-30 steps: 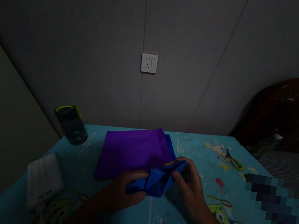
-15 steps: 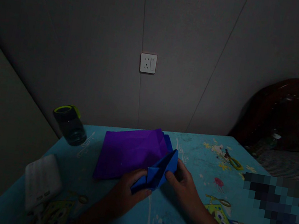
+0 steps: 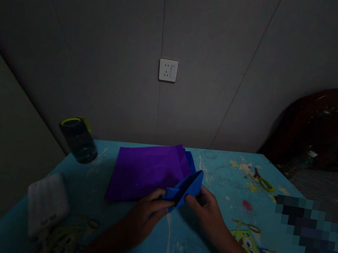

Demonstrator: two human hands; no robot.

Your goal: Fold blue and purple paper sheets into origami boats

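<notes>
A folded blue paper boat [image 3: 190, 188] is held between both hands above the table. Its pointed end tilts up to the right, and a slit-like hollow shows between its folds. My left hand [image 3: 148, 213] pinches the near left end, fingers over the fold and thumb below. On the right side, my right hand [image 3: 207, 210] grips the boat with the thumb on the near face and the other fingers behind it. Just beyond lie purple paper sheets [image 3: 144, 173], with blue paper [image 3: 190, 158] sticking out from under their right edge.
A dark cup with a yellow-green rim [image 3: 79, 141] stands at the table's back left. A white power bank-like box [image 3: 47, 203] with a cable lies nearer. The cartoon-printed tablecloth [image 3: 223, 170] covers the table. Behind are a wall socket [image 3: 168, 70] and, at right, a bottle [image 3: 304, 161].
My left fingers have moved across the front of the boat's left end, covering more of it. The boat's folds sit closer together and its tip has shifted slightly right.
</notes>
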